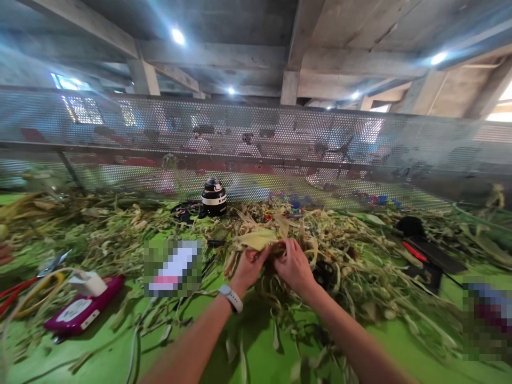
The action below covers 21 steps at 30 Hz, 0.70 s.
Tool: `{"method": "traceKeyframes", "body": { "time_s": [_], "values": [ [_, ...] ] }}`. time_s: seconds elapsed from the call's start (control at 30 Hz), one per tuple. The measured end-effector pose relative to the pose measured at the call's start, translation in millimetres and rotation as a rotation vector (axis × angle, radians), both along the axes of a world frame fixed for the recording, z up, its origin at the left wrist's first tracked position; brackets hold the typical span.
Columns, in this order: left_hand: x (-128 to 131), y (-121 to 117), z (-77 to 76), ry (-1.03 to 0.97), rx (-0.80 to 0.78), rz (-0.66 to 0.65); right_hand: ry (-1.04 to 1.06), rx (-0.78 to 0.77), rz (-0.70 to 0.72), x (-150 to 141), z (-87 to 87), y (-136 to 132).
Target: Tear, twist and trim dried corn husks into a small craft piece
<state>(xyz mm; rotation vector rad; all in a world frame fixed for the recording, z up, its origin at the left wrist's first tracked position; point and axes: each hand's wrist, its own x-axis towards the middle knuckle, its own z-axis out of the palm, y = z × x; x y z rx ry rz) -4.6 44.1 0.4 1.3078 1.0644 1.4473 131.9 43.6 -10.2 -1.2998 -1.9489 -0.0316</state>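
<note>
A pale yellow-green corn husk [258,240] is pinched between my two hands, low over the heap of husks. My left hand [250,266], with a watch [231,297] on its wrist, has its fingers closed on the near edge of the leaf. Close beside it, my right hand [294,266] grips the right part of the same husk. The fingertips nearly meet, and what lies between them is partly hidden. Loose dry husk strips [340,250] spread around and under both hands.
To the left lie a purple power strip [86,309] with a white charger [88,282], and a blurred-out phone [174,268] on a cable. A black jar [214,198] stands at the back before a perforated metal screen [256,133]. Black-and-red gear [416,250] sits at right on the green table [224,325].
</note>
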Motion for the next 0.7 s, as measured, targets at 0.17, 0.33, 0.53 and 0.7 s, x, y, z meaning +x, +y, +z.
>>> {"method": "traceKeyframes", "body": {
  "time_s": [0.17,0.33,0.53,0.7],
  "values": [
    [7,-13,-3.2,0.125,0.104,-0.29,-0.13,0.024,-0.042,15,0.3,3],
    [3,-17,-3.9,0.188,0.14,-0.297,-0.107,0.038,0.008,19,1.7,2],
    [-2,-15,-2.7,0.277,0.237,-0.392,0.023,0.076,0.084,20,-3.2,6],
    [-5,-11,-8.8,0.338,0.309,-0.465,0.086,0.082,0.201,25,-9.9,11]
  ]
}}
